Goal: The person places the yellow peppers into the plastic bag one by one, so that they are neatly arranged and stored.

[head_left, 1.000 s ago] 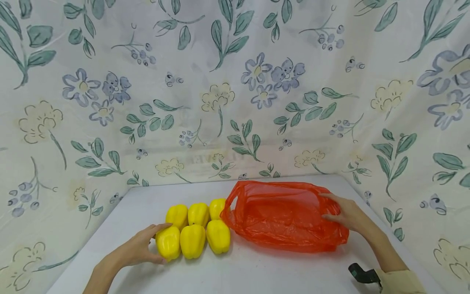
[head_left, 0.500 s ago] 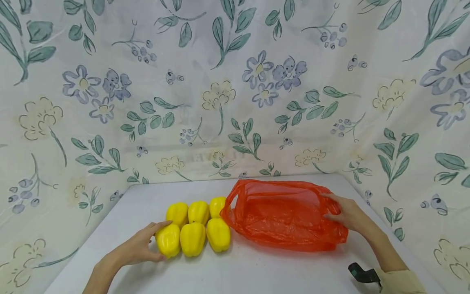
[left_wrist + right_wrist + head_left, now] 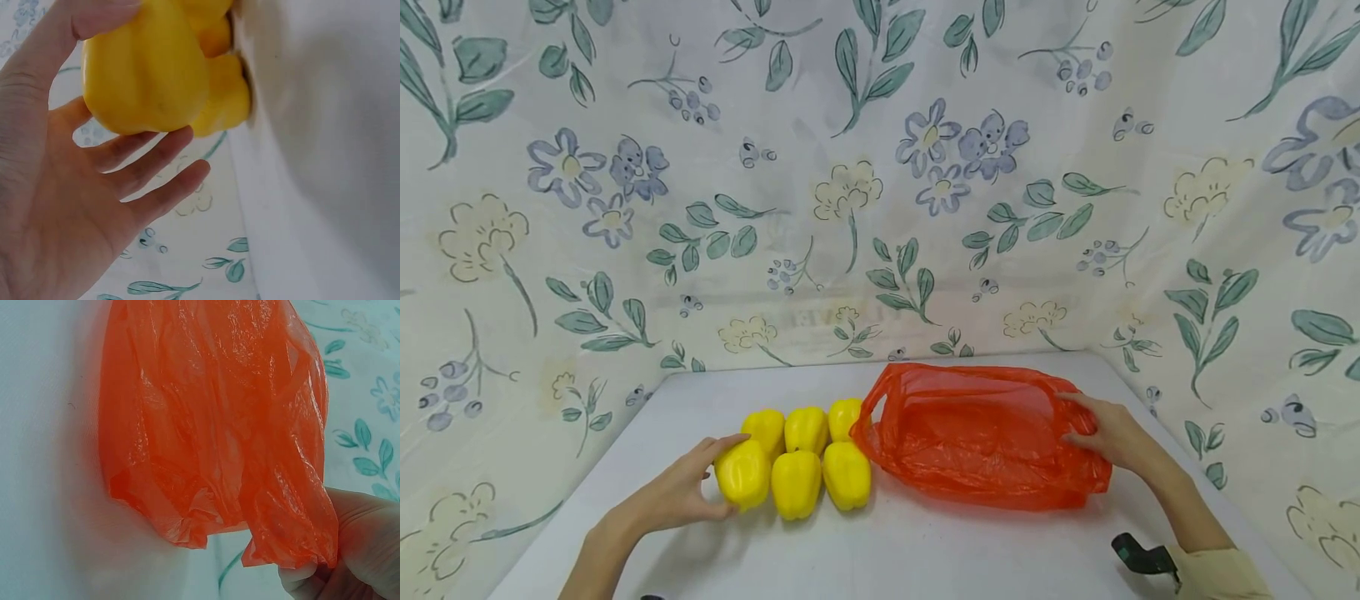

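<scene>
My left hand (image 3: 673, 490) grips a yellow bell pepper (image 3: 742, 475) between thumb and fingers at the front left of a group. In the left wrist view this pepper (image 3: 147, 75) sits slightly off the table, with the thumb on one side and fingertips under the other. Beside it stand several more yellow bell peppers (image 3: 796, 485) in two rows. My right hand (image 3: 1112, 432) pinches the right end of a red plastic bag (image 3: 981, 442), which lies puffed out on its side. The bag's handle loop points left, close to the peppers. In the right wrist view, the bag's gathered edge (image 3: 290, 544) is between thumb and fingers.
A white table (image 3: 910, 558) carries everything. A floral curtain (image 3: 880, 208) rises behind and at both sides. At the right sleeve (image 3: 1221, 573) there is a small black device (image 3: 1141, 557).
The front left pepper has come up slightly off the table in my left hand, which rose with it. My right hand and the bag have hardly moved.
</scene>
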{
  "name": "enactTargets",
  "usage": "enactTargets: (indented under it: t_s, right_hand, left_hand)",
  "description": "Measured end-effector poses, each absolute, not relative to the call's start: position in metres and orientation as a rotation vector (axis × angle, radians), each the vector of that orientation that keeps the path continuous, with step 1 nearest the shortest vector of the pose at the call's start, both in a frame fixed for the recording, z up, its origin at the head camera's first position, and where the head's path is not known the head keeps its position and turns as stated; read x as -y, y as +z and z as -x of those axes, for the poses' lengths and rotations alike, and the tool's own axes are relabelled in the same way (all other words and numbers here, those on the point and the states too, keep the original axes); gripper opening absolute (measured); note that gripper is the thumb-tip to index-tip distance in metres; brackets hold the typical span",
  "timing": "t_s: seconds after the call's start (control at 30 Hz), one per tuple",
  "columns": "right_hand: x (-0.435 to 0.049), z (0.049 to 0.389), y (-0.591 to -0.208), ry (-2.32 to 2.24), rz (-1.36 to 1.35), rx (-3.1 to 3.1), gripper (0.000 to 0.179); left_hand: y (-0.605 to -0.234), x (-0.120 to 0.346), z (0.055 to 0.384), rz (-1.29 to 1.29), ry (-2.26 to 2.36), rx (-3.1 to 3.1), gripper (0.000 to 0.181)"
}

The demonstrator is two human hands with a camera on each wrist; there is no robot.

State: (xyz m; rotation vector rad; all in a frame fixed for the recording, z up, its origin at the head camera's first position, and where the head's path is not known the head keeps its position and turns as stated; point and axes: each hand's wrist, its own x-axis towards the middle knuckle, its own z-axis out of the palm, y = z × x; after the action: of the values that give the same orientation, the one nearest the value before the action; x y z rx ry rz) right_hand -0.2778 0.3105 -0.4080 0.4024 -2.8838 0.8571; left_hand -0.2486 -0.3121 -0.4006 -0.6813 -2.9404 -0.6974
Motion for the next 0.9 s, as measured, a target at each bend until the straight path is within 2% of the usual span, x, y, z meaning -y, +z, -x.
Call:
enactTargets:
  t_s: [0.43, 0.9]
  right_hand:
    - [-0.310, 0.277, -0.408, 0.874, -0.414, 2.867, 0.065]
    - [-0.308, 0.277, -0.410, 0.867, -0.395, 2.842, 0.067]
  left_hand:
    - [-0.378, 0.301, 0.254, 0.672, -0.649, 2.859, 0.089]
    - [-0.352, 0.251, 0.276, 0.837, -0.681, 2.848, 0.089]
